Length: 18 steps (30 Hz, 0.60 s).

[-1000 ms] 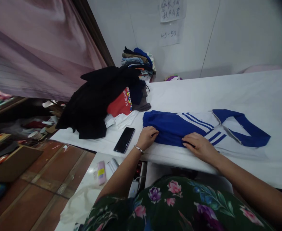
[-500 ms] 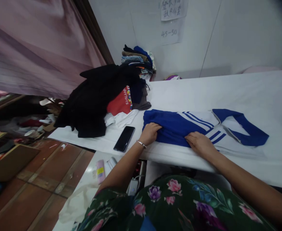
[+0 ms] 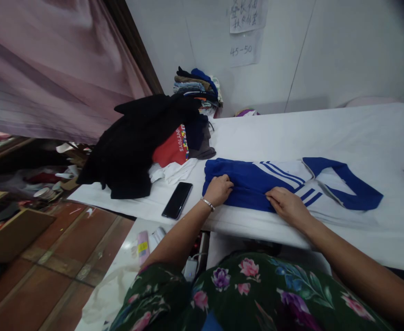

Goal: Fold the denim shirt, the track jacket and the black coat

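Observation:
A blue and white jacket with stripes and a blue collar lies folded into a long strip on a white-covered table, collar to the right. My left hand is closed on its blue fabric near the left end, fingers curled. Closer to the middle, my right hand pinches the blue fabric along the near side. A low crease runs through the cloth between both hands.
Left of the jacket lies a black phone. Beyond it are a white cloth, a red garment and a large black garment. A stack of folded clothes stands against the wall, below paper signs.
My left hand has shifted slightly right, its fingers more curled. A crease in the blue fabric between my hands shows more clearly. My right hand has hardly moved.

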### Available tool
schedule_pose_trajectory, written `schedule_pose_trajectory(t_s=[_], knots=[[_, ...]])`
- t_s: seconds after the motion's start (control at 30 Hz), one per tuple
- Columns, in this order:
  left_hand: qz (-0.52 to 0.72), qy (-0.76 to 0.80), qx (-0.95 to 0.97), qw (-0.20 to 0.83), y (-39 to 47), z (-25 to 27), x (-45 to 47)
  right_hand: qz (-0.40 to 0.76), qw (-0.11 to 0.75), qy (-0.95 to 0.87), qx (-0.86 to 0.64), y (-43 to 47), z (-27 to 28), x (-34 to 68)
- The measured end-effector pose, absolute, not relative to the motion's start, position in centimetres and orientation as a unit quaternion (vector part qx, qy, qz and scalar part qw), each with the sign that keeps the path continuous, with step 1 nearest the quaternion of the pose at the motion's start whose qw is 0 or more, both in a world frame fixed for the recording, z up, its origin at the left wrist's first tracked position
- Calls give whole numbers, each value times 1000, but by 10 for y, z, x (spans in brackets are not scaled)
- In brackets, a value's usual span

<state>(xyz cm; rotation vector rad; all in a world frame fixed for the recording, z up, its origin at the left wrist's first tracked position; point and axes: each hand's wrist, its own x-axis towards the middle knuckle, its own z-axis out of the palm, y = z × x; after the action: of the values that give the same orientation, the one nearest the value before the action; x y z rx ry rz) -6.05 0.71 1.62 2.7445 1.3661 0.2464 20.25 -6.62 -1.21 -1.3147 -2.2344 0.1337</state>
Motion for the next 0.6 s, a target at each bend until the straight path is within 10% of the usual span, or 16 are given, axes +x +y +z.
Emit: schedule_pose_trajectory(t_s=[0.6], knots=[[197, 516, 830, 74, -4, 1, -89, -6, 220, -843, -490, -78, -23, 210]])
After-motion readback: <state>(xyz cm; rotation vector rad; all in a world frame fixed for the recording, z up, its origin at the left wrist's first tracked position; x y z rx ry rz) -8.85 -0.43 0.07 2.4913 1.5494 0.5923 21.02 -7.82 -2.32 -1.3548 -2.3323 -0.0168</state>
